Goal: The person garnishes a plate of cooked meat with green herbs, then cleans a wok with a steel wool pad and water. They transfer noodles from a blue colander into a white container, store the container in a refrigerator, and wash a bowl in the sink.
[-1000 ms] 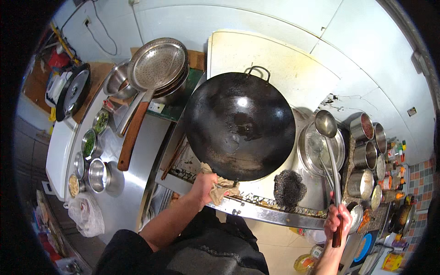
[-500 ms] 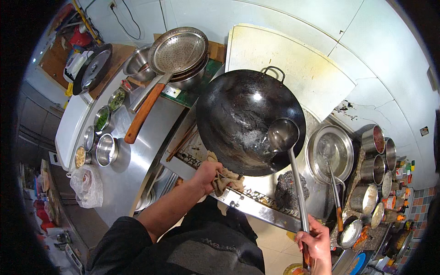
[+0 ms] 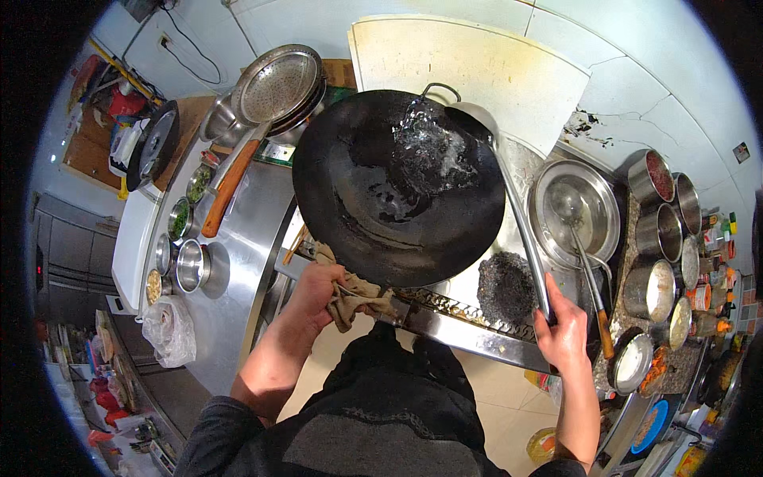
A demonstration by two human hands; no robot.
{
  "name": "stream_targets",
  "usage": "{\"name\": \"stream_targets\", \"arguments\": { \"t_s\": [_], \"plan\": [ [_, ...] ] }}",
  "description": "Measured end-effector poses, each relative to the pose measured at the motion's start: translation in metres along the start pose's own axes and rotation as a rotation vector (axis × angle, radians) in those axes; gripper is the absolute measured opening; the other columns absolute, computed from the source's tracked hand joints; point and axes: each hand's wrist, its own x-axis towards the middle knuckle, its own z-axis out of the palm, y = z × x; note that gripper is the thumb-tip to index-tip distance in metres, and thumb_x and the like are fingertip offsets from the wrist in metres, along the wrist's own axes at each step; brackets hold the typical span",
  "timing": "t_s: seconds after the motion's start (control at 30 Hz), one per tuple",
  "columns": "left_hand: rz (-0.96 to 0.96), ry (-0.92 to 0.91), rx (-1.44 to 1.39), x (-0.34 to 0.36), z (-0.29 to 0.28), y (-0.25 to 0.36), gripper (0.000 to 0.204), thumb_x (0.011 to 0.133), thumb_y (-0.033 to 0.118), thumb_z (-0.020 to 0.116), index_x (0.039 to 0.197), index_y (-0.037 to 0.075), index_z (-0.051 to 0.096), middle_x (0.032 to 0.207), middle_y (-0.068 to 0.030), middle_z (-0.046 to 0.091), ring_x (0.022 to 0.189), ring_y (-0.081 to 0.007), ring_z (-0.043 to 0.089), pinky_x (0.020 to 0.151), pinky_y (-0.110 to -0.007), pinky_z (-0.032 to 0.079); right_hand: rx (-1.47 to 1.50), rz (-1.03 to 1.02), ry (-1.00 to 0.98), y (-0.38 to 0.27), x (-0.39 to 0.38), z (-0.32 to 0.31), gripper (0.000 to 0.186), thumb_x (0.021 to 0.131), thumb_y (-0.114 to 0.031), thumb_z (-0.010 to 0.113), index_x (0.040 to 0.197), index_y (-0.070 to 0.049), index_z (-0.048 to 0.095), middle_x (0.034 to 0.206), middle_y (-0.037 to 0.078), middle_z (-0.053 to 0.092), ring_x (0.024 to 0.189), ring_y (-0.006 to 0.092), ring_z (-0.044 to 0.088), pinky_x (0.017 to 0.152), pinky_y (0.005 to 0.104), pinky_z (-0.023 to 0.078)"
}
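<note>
My left hand (image 3: 316, 296) is closed on a folded tan cloth (image 3: 358, 306) at the near edge of the large black wok (image 3: 358, 207), where its near handle is hidden. My right hand (image 3: 560, 326) grips the long ladle (image 3: 517, 207); its bowl is at the wok's far right rim, beside clear water splashing on the black inner surface. A dark mesh scouring pad (image 3: 506, 286) lies on the stove right of the wok. A steel basin (image 3: 608, 222) of liquid holds a second, wooden-handled ladle (image 3: 606, 334).
Perforated strainers (image 3: 274, 83), small bowls with chopped food (image 3: 181, 219) and a plastic bag (image 3: 168, 334) are on the left counter (image 3: 242, 278). Several steel containers (image 3: 648, 294) and bottles (image 3: 711, 326) line the right. A pale board (image 3: 469, 60) stands behind the wok.
The ladle in my right hand has swung up from low in the wok to its far right rim, and water now splashes there. The wok sits further left and higher in view.
</note>
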Motion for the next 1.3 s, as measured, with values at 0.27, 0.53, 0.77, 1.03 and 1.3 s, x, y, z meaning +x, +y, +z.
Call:
{"name": "stream_targets", "arguments": {
  "t_s": [0.27,0.53,0.77,1.03,1.3],
  "plan": [
    [0.321,0.153,0.172,-0.021,0.058,0.000,0.009,0.076,-0.003,0.054,0.083,-0.007,0.059,0.079,-0.0144,0.063,0.071,-0.0285,0.068,0.051,-0.044,0.055,-0.101,-0.017,-0.062,0.021,0.015,0.015,0.066,0.078,0.002,0.064,0.141,-0.008,0.050,0.088,0.025,0.066,0.076,0.0420,0.066,0.070,0.0440,0.054],
    [0.580,0.289,1.021,-0.043,0.094,-0.018,0.025,0.077,0.012,0.063,0.094,-0.006,0.059,0.083,-0.0254,0.066,0.079,-0.0420,0.066,0.069,-0.046,0.051,-0.056,-0.008,0.007,0.055,-0.031,0.037,0.066,0.079,0.005,0.061,0.143,-0.004,0.047,0.082,0.020,0.063,0.072,0.0366,0.064,0.070,0.0396,0.053],
    [0.535,0.233,0.949,-0.043,0.095,-0.030,0.031,0.077,0.011,0.061,0.101,-0.008,0.057,0.086,-0.0321,0.064,0.085,-0.0493,0.063,0.075,-0.049,0.051,0.045,0.000,-0.009,0.051,-0.036,0.043,0.065,0.080,0.007,0.060,0.143,-0.002,0.047,0.114,0.026,0.066,0.099,0.0327,0.069,0.086,0.0350,0.052],
    [0.266,0.164,-0.001,0.006,0.039,-0.033,0.009,0.076,0.004,0.060,0.074,-0.002,0.054,0.068,-0.0065,0.053,0.059,-0.0182,0.052,0.051,-0.038,0.043,0.338,0.216,0.173,0.037,-0.047,0.034,0.060,0.081,0.007,0.059,0.140,0.002,0.050,0.133,0.019,0.060,0.119,0.0259,0.060,0.102,0.0366,0.044],
    [-0.038,-0.040,-0.226,0.054,-0.003,-0.043,0.008,0.079,0.003,0.052,0.074,-0.002,0.054,0.072,-0.0103,0.053,0.064,-0.0274,0.062,0.056,-0.044,0.056,0.380,0.705,0.101,0.063,-0.049,-0.003,0.057,0.077,0.012,0.060,0.134,0.005,0.056,0.124,0.015,0.064,0.115,0.0195,0.057,0.100,0.0321,0.044]
  ]
}}
